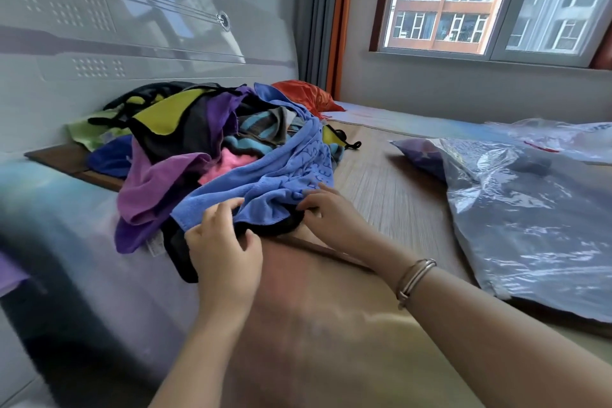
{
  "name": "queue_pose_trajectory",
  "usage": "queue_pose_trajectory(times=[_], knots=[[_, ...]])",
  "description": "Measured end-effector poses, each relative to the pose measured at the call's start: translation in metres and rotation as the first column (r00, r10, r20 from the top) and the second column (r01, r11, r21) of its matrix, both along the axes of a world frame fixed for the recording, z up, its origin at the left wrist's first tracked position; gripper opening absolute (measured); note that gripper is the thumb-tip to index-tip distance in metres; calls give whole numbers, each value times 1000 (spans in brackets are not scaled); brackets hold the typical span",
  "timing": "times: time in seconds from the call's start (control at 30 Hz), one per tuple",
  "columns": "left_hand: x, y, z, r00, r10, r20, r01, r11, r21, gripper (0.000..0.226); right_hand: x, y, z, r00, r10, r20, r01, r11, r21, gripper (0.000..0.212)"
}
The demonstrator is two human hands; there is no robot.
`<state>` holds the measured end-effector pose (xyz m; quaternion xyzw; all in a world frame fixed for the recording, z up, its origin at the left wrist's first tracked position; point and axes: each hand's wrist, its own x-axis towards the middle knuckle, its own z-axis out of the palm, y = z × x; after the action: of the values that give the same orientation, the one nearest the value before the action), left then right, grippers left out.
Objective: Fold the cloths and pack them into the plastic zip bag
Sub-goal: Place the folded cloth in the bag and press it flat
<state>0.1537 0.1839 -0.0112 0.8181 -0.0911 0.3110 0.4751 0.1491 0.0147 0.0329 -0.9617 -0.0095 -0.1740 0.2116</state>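
Note:
A heap of cloths lies on the bed: purple, yellow with black trim, pink, striped teal. A light blue towel drapes over the front of the heap. My left hand grips the towel's near edge together with a black cloth under it. My right hand pinches the towel's edge further right, fingers curled on the fabric. The clear plastic zip bag lies flat on the right, with a dark cloth inside near its far end.
A bamboo mat covers the bed between the heap and the bag. An orange bag sits behind the heap. A second plastic bag lies at the far right. The headboard wall runs along the left; a window is at the back.

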Motion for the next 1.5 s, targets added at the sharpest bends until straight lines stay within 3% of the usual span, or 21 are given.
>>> queue_pose_trajectory(times=[0.1,0.33,0.5,0.63,0.77,0.9,0.97,1.17,1.27,1.33,1.37,1.43,1.5], knots=[[-2,-8,0,999,39,-12,-38,996,81,48,-3,-6,-1,999,-34,13,34,999,-18,34],[-26,-26,11,1000,-8,4,7,987,161,53,-76,-49,8,956,-148,254,142,989,44,27],[-53,-53,12,977,-205,64,184,951,248,21,-139,-94,0,918,-281,280,225,950,216,24],[-74,-78,9,932,-326,160,275,921,276,10,-169,-109,-2,879,-368,303,276,911,306,21],[-87,-92,10,936,-287,205,216,926,309,32,-172,-108,-5,865,-399,306,338,912,234,11],[-85,-97,2,961,-277,7,237,835,496,63,-174,-97,-14,877,-354,325,309,933,183,6],[-84,-97,1,956,-291,-41,269,809,523,61,-175,-91,-18,909,-282,307,247,958,148,7],[-83,-92,-1,906,-423,-23,373,770,517,48,-176,-85,-20,976,-205,80,210,975,-72,54],[-88,-90,-1,865,-496,-74,463,733,498,58,-173,-87,-23,968,-233,92,247,948,-202,37],[-94,-89,-2,834,-541,-105,518,704,487,67,-170,-89,-21,956,-230,183,263,947,-186,12],[-97,-89,-3,827,-551,-115,530,694,487,67,-169,-91,-19,948,-227,225,264,953,-151,11],[-99,-89,-6,834,-546,-80,512,711,483,54,-169,-93,-14,937,-210,277,240,968,-77,18],[-98,-88,-5,843,-538,14,494,783,378,25,-173,-90,-6,930,-162,329,190,980,-56,19]])
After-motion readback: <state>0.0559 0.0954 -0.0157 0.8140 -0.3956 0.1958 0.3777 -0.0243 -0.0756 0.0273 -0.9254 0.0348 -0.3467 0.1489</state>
